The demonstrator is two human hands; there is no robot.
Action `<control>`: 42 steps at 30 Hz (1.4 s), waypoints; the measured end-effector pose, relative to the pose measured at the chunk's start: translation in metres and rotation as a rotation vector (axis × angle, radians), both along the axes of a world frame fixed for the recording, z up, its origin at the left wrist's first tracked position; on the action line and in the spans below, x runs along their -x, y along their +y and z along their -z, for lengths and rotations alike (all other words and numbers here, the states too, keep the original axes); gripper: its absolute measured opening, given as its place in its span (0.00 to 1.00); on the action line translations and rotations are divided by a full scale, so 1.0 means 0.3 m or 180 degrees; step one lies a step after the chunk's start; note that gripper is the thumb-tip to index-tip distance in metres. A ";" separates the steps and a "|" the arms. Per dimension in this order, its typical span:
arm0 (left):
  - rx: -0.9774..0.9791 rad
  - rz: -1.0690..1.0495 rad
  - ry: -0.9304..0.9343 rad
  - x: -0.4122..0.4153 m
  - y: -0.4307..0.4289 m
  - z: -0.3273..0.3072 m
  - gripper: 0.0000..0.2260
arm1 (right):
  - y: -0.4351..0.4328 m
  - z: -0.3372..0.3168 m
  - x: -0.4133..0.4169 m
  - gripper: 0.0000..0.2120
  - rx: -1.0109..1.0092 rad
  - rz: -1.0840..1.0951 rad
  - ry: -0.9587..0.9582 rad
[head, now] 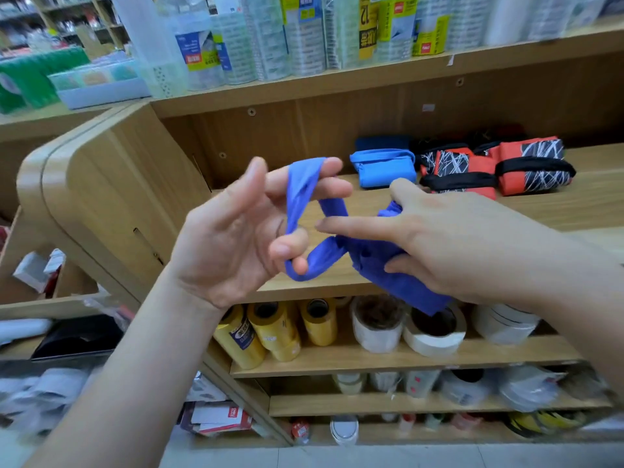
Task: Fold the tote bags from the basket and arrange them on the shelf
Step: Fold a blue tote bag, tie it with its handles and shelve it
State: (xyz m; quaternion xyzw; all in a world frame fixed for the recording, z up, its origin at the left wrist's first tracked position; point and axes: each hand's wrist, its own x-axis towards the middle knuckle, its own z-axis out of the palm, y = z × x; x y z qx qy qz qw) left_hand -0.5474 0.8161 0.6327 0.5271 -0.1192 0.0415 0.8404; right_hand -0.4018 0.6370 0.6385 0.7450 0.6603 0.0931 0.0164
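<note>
A wooden shelf [337, 278] fills the middle of the frame. At its upper right lie folded bags: a light blue bundle [383, 168] and, just beside it to the right, red and black patterned bundles [496, 168] touching one another. The board above carries tall packaged rolls [304, 35], partly blurred. Below, at lower centre, yellow tape rolls [273, 331] stand next to white tape rolls [405, 324]. Nothing lies between the hands and the bare shelf board behind them.

The purple-blue tote bag [381, 261] is held in the air at centre frame, in front of the shelf edge. Its bunched, creased body runs from centre down toward the lower right, while its strap [300, 190] loops leftward and upward.

The right hand [449, 244] is clenched around the bag's crumpled body, index finger stretched out to the left. The left hand [236, 231], palm toward the camera, has the strap looped over its spread fingers, with the little finger hooked through the lower bend.
</note>
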 end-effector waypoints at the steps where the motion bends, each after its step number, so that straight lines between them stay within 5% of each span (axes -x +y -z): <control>1: -0.0170 0.0029 -0.0036 -0.007 -0.023 -0.008 0.33 | 0.009 0.001 0.000 0.34 -0.0030 -0.0057 0.0014; 8: -0.0049 -0.1671 0.0867 -0.025 -0.021 -0.020 0.13 | 0.008 0.017 -0.099 0.15 0.0166 0.0051 0.1829; 13: -0.1087 -0.2123 0.1080 -0.006 0.025 0.021 0.31 | 0.013 0.042 -0.136 0.15 0.0405 -0.0335 0.3126; 15: -0.1958 -0.1820 0.0498 0.021 0.038 0.000 0.43 | 0.010 0.050 -0.147 0.14 0.0433 -0.0437 0.3464; 17: -0.3564 -0.1270 0.0058 0.032 0.018 -0.018 0.48 | 0.010 0.056 -0.158 0.11 0.0558 -0.0405 0.3634; 20: -0.6074 -0.1438 -0.0714 0.011 -0.053 -0.028 0.55 | 0.012 0.046 -0.172 0.10 0.0891 -0.0501 0.3614; 23: -0.6803 -0.1510 -0.1558 -0.035 -0.108 -0.038 0.52 | 0.015 0.027 -0.178 0.11 0.1327 -0.0587 0.3451; 26: -0.6269 -0.1338 -0.1567 -0.080 -0.132 -0.063 0.42 | 0.032 0.038 -0.179 0.11 0.1637 -0.0669 0.3311; 31: -0.3255 -0.0508 -0.0157 -0.075 -0.081 -0.102 0.12 | 0.008 0.069 -0.222 0.11 0.2022 -0.0531 0.4270; 34: -0.2906 -0.0499 0.0169 -0.065 0.006 -0.093 0.02 | -0.008 0.081 -0.232 0.14 0.2009 -0.0798 0.4588; 38: -0.2786 -0.0553 0.0045 -0.084 0.059 -0.066 0.05 | -0.017 0.091 -0.230 0.18 0.1978 -0.0990 0.4917; 42: -0.1683 -0.0266 -0.0371 -0.097 0.039 -0.042 0.12 | -0.044 0.116 -0.259 0.20 0.1670 -0.1042 0.5419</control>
